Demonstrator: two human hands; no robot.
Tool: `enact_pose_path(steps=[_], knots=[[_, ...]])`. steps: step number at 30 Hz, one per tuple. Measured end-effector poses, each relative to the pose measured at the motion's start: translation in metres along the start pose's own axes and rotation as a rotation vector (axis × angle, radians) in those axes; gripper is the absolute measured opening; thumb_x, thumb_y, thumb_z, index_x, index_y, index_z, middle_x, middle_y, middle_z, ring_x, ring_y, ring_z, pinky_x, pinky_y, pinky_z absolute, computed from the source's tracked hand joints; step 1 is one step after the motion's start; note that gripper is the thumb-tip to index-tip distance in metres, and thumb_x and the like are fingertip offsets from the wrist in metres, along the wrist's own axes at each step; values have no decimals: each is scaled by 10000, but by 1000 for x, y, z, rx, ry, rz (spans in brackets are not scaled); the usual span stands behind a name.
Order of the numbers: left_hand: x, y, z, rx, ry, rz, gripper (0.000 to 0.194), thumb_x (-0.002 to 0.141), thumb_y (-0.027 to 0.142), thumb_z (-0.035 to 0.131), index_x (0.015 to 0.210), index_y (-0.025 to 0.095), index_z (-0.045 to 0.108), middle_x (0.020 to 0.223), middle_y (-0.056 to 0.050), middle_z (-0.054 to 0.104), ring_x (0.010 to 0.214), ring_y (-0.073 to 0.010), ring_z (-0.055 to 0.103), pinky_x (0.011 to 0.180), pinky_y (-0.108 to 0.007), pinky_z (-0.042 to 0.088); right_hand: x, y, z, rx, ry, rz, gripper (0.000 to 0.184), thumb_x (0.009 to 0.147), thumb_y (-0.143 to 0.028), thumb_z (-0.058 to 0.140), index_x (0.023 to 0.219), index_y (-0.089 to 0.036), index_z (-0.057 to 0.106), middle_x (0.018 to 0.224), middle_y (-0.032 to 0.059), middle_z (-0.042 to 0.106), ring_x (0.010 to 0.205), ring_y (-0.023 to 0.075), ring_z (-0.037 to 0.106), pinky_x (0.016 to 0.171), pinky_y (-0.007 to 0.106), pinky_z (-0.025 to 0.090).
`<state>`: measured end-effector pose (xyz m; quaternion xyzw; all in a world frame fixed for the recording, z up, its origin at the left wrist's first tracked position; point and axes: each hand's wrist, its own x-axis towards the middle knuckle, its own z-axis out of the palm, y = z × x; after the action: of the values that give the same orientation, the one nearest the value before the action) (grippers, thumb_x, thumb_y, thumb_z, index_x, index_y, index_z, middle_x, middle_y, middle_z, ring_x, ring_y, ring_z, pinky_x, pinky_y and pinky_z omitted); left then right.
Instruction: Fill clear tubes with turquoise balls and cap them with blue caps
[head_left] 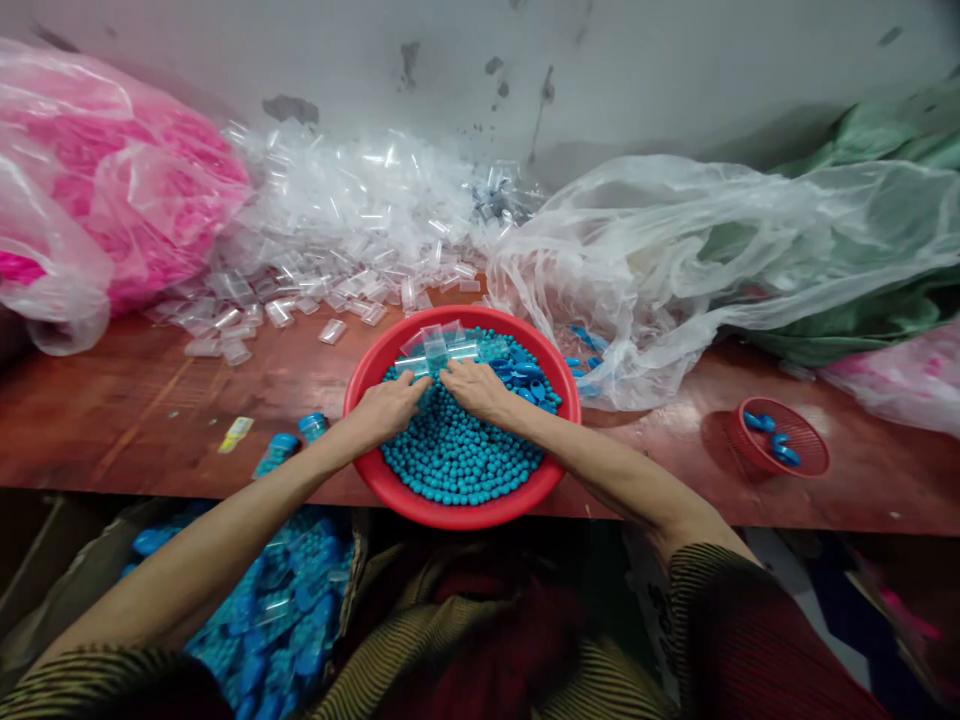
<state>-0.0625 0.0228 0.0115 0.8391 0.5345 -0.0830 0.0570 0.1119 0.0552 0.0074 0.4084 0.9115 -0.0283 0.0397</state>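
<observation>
Reaching into the red basin [461, 516], you have both hands inside its rim, close to each other. Your left hand [394, 405] and your right hand [476, 388] are with bent fingers, not spread flat, and the fingertips come to the near side of several small clear containers [461, 352]. Whether you pinch one of them or only touch it, this view does not let me tell.

These containers lie in the far part of the basin, on top of the turquoise beads [461, 470], with darker blue pieces [527, 372] just beside them at the right. They look like thin, rather stiff plastic, so they should be very light, and a small push can probably turn them. The shiny walls may be slippery. It seems best that you take each one at the middle of its sides, with soft pressure, because a strong squeeze could bend or crack it.

The beads look hard and round; they will likely roll under your fingers and give no firm support. The basin, loaded like this, is probably the heavy thing: hold it by two opposite sides of the rim.
</observation>
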Motion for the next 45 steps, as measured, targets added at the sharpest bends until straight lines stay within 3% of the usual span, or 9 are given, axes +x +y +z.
enact_pose_path(steps=[6,11,16,20,22,29,37,41,45], knots=[[18,0,9,-434,-25,-32,160,750,200,556,904,159,567,827,-55,629,756,-195,615,648,-275,457,-12,19,0,474,156,87,287,871,-143,398,1124,-135,533,1012,107,648,916,202,613,778,329,489],[25,14,9,-951,-187,-293,184,834,298,440,810,166,566,545,23,541,348,-89,428,374,-208,287,-37,37,0,990,64,385,298,864,-154,364,1144,-130,465,684,6,620,569,132,604,532,244,495],[22,19,8,-710,-71,-316,245,794,245,508,1000,181,625,689,-19,607,593,-149,570,539,-231,411,-66,31,-1,353,54,374,231,897,-164,372,1038,-139,554,1018,119,611,787,182,611,670,299,481],[8,25,0,-277,70,-68,461,835,162,395,1251,314,520,1071,-72,588,927,-221,594,715,-288,443,-73,18,-7,-37,89,215,322,922,-120,279,1056,-155,570,1129,153,558,954,257,543,719,359,435],[1,28,-5,-144,33,-36,439,857,191,372,1260,305,503,1120,-87,574,951,-237,600,727,-306,453,-70,15,-5,-75,106,91,312,923,-125,295,1053,-156,578,1105,147,575,992,269,509,766,384,407],[-4,40,-10,-79,-145,-326,526,864,556,318,1064,129,549,908,-173,674,910,-344,632,739,-407,461,-53,17,15,-69,30,-9,318,924,-122,298,944,-129,615,967,137,619,956,266,507,807,404,354],[19,66,1,-125,-110,-193,329,860,340,411,1094,145,535,1041,-166,645,943,-286,628,736,-347,455,-70,18,-4,53,41,187,226,934,-258,380,1051,-131,526,924,114,645,852,222,576,696,293,394],[16,61,-6,-136,-176,-115,337,878,324,354,1015,128,591,953,-179,663,931,-288,631,779,-376,454,-81,14,-9,-27,49,294,284,911,-102,285,1011,-130,549,943,154,637,862,245,596,653,301,428],[22,58,-8,-278,-246,-128,186,775,235,507,852,128,639,923,-192,669,1026,-349,591,882,-452,419,-76,5,-1,26,16,313,374,855,0,247,1016,-28,584,906,243,641,869,299,619,622,343,464]])
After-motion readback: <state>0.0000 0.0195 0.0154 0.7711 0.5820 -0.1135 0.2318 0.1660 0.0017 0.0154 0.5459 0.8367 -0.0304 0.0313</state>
